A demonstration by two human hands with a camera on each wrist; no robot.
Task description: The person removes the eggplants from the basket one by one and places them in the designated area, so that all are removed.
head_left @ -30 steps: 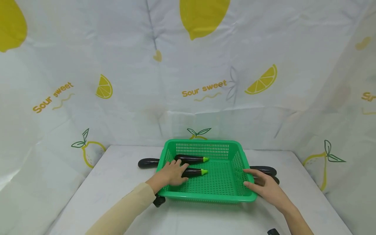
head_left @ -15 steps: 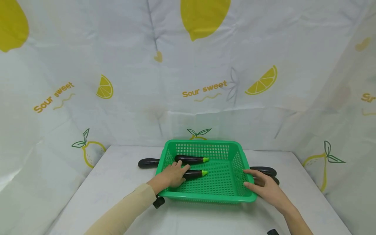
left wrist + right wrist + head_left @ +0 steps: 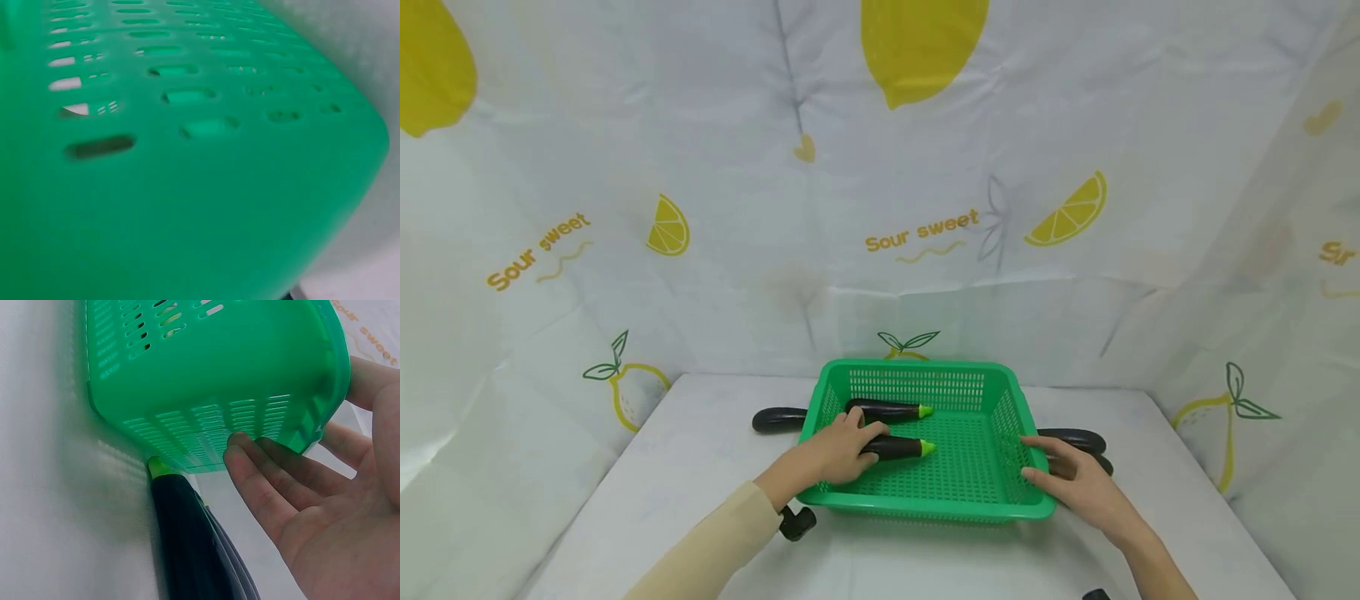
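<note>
A green plastic basket stands on the white table with two dark eggplants lying inside. My left hand reaches over the basket's left side and grips the nearer eggplant by its thick end, its green cap pointing right. The farther eggplant lies along the back wall. In the left wrist view the basket wall fills the picture and hides that hand. My right hand holds the basket's right rim, thumb inside and fingers against the outer wall in the right wrist view.
Another eggplant sticks out behind the basket's left side. Two more, one in front of the other, lie by the right side. A white lemon-print sheet hangs behind the table.
My left hand has closed round the nearer eggplant and shifted it slightly right and toward me. The right hand stays at the rim, and the basket has hardly moved.
</note>
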